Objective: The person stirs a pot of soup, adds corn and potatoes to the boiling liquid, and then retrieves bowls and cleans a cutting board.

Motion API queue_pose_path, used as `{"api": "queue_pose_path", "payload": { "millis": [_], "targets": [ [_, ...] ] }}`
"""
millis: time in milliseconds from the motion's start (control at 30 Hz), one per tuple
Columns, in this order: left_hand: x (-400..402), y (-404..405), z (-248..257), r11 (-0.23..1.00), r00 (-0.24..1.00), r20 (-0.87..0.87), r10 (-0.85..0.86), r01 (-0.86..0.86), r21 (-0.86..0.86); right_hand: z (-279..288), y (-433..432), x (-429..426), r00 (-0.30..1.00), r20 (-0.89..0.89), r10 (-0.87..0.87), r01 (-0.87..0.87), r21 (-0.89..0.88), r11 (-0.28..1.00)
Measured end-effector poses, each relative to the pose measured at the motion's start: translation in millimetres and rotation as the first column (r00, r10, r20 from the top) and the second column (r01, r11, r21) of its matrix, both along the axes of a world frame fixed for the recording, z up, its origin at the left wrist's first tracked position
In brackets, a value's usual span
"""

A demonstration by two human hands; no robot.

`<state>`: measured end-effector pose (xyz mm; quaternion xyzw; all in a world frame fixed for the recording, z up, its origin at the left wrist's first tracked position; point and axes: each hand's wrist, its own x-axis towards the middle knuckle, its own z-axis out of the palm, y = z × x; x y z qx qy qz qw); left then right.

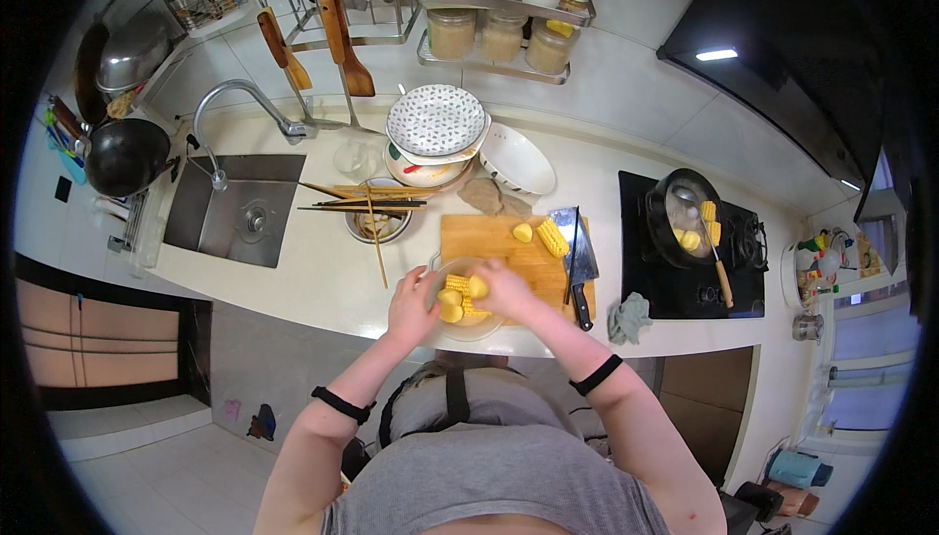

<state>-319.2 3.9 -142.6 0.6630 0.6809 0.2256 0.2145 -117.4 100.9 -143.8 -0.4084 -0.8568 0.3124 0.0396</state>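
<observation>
A clear bowl (480,331) sits at the counter's front edge, overlapping the left part of a wooden cutting board (469,230). Corn pieces (456,283) and peeled yellow chunks (450,313), apparently potato, lie inside it. My left hand (412,309) grips the bowl's left rim. In the fingers of my right hand (508,291) is a yellow potato chunk (478,286), held over the bowl. Farther up the board are another corn piece (552,239) and a potato chunk (522,233). A cleaver (583,256) lies at the board's right side, with a dark chopstick (572,260) across its blade.
On the black gas hob (638,293), a dark pot (655,230) holds liquid, corn, yellow chunks and a ladle (722,278). A green cloth (629,318) lies nearby. Left are a bowl with chopsticks (378,230) and a sink (227,219). Stacked dishes (436,120) stand behind the board.
</observation>
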Motion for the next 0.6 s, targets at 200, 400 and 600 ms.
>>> {"api": "queue_pose_path", "payload": {
  "millis": [200,400,600],
  "targets": [
    [-17,-13,-66,0.83,0.795,0.405,0.451,-0.207,-0.518,-6,25,-14,0.994,0.034,-0.106,0.106,0.01,0.994],
    [-12,-4,-55,0.709,0.58,0.524,0.624,-0.138,-0.692,-78,97,20,0.895,0.343,-0.286,0.116,0.44,0.89],
    [-13,2,-62,0.719,0.548,0.561,0.621,-0.113,-0.686,-33,54,9,0.976,-0.087,-0.199,0.205,0.064,0.977]
  ]
}}
